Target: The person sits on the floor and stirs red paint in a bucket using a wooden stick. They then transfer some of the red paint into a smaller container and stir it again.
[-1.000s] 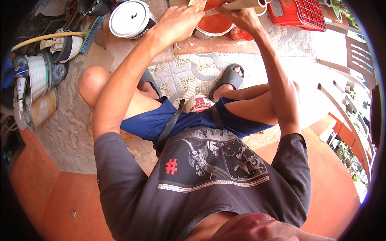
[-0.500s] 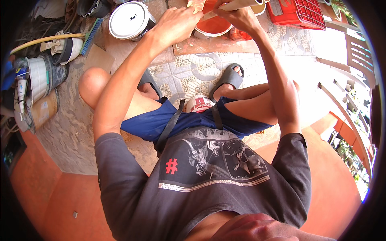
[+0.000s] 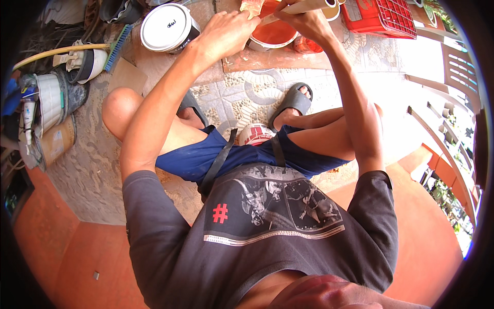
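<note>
At the top edge, my left hand (image 3: 229,32) is closed on an orange-stained flat piece (image 3: 252,7) whose kind I cannot make out; its top is cut off by the frame. Across from it, my right hand (image 3: 307,23) grips a cream-coloured tube (image 3: 309,5), slanted up to the right. A pale flat stick end (image 3: 268,19) juts from that hand toward the left one. Between and below both hands stands a bucket of orange paint (image 3: 272,35), partly hidden by them. An orange-red jar (image 3: 307,45) sits beside the bucket, under my right wrist.
A white-lidded paint pail (image 3: 165,28) stands left of my left forearm. Farther left are a blue-bristled brush (image 3: 117,47) and stacked containers (image 3: 50,103). A red plastic crate (image 3: 380,19) is at the upper right. Between my sandalled feet lies patterned tile; a white-and-red bucket (image 3: 256,134) is beneath me.
The orange-stained piece in my left hand has tilted slightly and shows more of its orange side. My right hand keeps its grip on the tube, almost still.
</note>
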{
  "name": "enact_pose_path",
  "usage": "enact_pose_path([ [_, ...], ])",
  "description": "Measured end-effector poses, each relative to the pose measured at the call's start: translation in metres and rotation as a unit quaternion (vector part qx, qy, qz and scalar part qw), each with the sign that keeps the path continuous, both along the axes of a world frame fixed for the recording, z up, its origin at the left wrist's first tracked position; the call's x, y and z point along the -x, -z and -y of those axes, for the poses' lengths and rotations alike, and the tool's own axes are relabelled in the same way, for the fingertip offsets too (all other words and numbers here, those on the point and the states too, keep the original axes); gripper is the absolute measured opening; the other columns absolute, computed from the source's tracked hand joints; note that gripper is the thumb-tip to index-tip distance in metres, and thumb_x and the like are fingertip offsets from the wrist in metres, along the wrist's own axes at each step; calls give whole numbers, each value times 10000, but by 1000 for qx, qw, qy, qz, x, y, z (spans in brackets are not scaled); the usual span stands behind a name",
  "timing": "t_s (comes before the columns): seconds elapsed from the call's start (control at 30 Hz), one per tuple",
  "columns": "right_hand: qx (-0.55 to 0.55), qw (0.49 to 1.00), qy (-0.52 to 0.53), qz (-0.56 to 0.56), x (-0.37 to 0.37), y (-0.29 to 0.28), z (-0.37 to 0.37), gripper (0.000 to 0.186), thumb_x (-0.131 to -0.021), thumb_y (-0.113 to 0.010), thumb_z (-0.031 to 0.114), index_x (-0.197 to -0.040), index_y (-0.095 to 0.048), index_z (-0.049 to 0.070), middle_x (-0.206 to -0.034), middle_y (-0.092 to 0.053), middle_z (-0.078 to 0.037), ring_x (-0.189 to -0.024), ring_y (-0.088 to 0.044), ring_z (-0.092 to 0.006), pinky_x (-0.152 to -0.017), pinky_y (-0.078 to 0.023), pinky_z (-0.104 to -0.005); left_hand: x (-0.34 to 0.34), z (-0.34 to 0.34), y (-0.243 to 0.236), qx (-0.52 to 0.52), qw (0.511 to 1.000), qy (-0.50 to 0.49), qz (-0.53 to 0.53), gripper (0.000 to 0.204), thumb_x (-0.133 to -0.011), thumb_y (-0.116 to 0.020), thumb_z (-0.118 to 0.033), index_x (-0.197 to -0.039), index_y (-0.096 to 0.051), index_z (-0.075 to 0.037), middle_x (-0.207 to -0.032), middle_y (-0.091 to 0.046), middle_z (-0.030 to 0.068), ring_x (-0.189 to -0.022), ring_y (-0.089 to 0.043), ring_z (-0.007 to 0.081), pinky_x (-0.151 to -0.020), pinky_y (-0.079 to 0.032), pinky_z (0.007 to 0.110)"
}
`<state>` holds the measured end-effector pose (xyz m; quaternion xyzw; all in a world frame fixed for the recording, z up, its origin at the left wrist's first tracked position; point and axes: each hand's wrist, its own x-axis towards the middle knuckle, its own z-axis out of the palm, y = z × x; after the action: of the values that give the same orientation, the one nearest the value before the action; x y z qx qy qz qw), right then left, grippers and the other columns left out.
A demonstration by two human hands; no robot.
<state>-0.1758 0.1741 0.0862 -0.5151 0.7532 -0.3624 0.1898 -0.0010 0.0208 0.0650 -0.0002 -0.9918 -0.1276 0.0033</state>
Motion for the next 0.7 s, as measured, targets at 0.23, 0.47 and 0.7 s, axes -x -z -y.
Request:
enact_pose_path([
  [0.23, -145, 966, 32, -211, 27, 32, -9, 163, -869, -651, 228, -980, -671, 110, -749, -676, -166, -709, -691, -345, -598, -517, -474, 0, 1, 1, 0, 999, 16, -29, 311, -844, -693, -92, -1141, -627, -30, -1044, -657, 172, -1018, -681, 363, -863, -556, 475],
  [0.47, 6, 1000, 11, -9, 8, 17, -4, 182, -867, -697, 199, -1028, -695, 115, -935, -723, -104, -861, -709, -292, -706, -552, -405, 2, 0, -2, 24, 999, 26, -30, 266, -854, -632, -55, -1117, -656, -17, -1060, -702, 200, -950, -730, 343, -810, -596, 448],
  [0.7, -301, 876, 16, -376, 14, 15, -3, 205, -858, -669, 267, -958, -659, 87, -793, -699, -146, -741, -713, -334, -636, -571, -448, -1, 1, 1, -10, 1000, 6, -11, 311, -873, -684, -110, -1167, -626, -25, -1059, -658, 176, -1025, -677, 369, -869, -551, 479],
])
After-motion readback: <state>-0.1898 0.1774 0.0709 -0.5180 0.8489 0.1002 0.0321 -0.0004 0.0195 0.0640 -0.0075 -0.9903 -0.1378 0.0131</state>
